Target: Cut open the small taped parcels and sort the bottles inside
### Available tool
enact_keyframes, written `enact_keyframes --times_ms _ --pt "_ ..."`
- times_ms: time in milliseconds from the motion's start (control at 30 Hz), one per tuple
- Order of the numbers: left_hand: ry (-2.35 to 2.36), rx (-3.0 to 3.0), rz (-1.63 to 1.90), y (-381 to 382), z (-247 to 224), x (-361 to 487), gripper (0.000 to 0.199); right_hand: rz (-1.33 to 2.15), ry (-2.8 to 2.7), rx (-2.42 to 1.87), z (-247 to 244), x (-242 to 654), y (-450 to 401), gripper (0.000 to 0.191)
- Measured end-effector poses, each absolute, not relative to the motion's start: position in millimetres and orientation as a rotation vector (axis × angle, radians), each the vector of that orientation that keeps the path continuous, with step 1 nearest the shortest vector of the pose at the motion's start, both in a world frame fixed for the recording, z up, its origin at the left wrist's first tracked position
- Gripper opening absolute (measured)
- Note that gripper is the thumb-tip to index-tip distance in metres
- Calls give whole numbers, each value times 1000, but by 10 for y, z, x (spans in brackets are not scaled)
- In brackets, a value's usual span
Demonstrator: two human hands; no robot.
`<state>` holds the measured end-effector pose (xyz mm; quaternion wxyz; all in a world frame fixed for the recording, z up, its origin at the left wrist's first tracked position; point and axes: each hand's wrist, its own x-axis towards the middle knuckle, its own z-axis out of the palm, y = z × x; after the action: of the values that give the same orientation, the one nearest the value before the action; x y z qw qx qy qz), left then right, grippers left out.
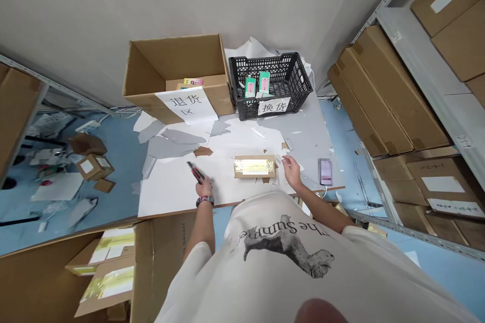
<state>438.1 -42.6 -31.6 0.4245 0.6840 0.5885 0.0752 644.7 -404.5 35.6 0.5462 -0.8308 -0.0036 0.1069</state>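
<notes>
My left hand [204, 189] is wrapped round a red and black box cutter [197, 173], its tip pointing up and left over the white tabletop. To its right a small cardboard box [254, 175] lies flat, with a shiny yellow and white label on top. Just off that box's right end is my right hand [292, 171]. Its fingers are drawn together in a pinch near a pale scrap; what they hold is too small to make out. A phone [325, 172] lies at the table's right edge, with a cable below it.
At the table's back stand a large open carton [174, 55] with a paper sign and a black plastic basket [299, 83] holding green and pink packets. Torn paper [176, 136] litters the tabletop. An open box with parcels [146, 262] stands at lower left; shelves of cartons [394, 91] line the right.
</notes>
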Motion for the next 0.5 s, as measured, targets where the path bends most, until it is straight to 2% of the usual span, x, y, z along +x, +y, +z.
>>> enact_keyframes --times_ms 133,267,400,500 --pt "1301 1473 435 -977 -109 4703 43 408 -143 -1820 656 6426 -3605 45" --pt "745 1646 196 -1363 158 4671 48 771 -184 -1539 702 6362 -3172 78" --pt "787 1783 273 -1280 230 4581 47 738 -32 -1518 601 6421 -3093 78" --pt "782 1813 230 -1107 162 4619 75 687 -206 -1747 589 6470 -3256 72"
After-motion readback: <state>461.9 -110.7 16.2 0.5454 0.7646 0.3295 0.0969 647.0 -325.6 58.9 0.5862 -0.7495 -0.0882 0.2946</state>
